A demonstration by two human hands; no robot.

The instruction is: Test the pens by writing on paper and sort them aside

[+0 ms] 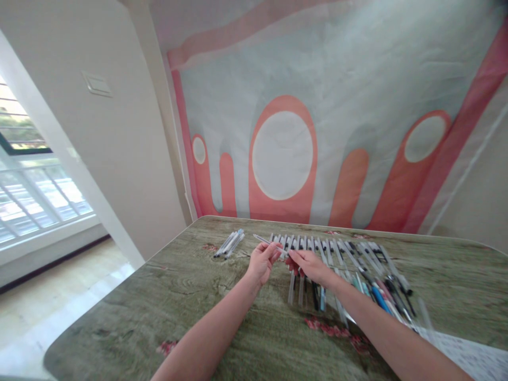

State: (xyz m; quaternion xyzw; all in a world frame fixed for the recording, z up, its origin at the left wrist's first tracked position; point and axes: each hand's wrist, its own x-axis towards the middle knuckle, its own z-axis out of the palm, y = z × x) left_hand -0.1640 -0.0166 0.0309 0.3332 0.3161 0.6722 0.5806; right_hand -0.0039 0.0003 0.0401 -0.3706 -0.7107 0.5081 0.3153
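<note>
Mid-handling of a single pen, by the look of it: gripped at centre frame in the left hand [260, 263] and the right hand [312, 265], a slim clear-barrelled pen [266, 241], slanting up toward the left with its far tip free in the air. Closed narrowly around the pen's near end on both sides, left fingers [273, 250] curled over the barrel, right fingers [292, 257] meeting them from the other side and pinching the same end; hard to tell whether pulling at a cap or only steadying it, being too small to read. Held just above the green wood-grain counter [159, 296] printed with red flowers, not touching it. Directly behind and beneath the hands, a long row of similar clear and white pens [337, 250] laid side by side, running toward the right of the frame and ending lower right in a looser cluster of blue, black and red pens [381, 296]. Left of the hands and set apart, a small bundle of pale pens [230, 243] lying together. At the lower right corner, a sheet of white printed paper [476, 357]. Judging from this, any next move calls for a firm pinch at the near end and a level barrel, with care not to brush the row lying just under the right wrist. Behind the counter, a pink and grey wall hanging [281, 153]; at the left edge, a barred window [27, 185].
</note>
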